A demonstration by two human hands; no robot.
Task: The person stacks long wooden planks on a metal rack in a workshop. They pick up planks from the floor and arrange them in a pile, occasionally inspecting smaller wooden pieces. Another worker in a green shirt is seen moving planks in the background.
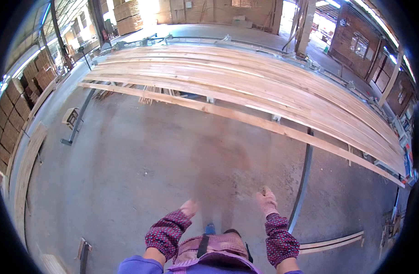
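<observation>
The long front board (241, 117) lies just beside the near edge of the row of boards (209, 73). It looks stiff but whippy lengthwise, likely awkward more than heavy; hold both edges, hands spread. Well apart, the right hand (267, 201) seems loosely curled, the left hand's (189, 208) fingers too blurred to tell.

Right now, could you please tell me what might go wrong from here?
The nearest board lies apart from the other boards, so it might shift or drop if bumped. The dark metal bar stretches out from under the boards, right of the right hand, so tripping over it seems possible.
</observation>
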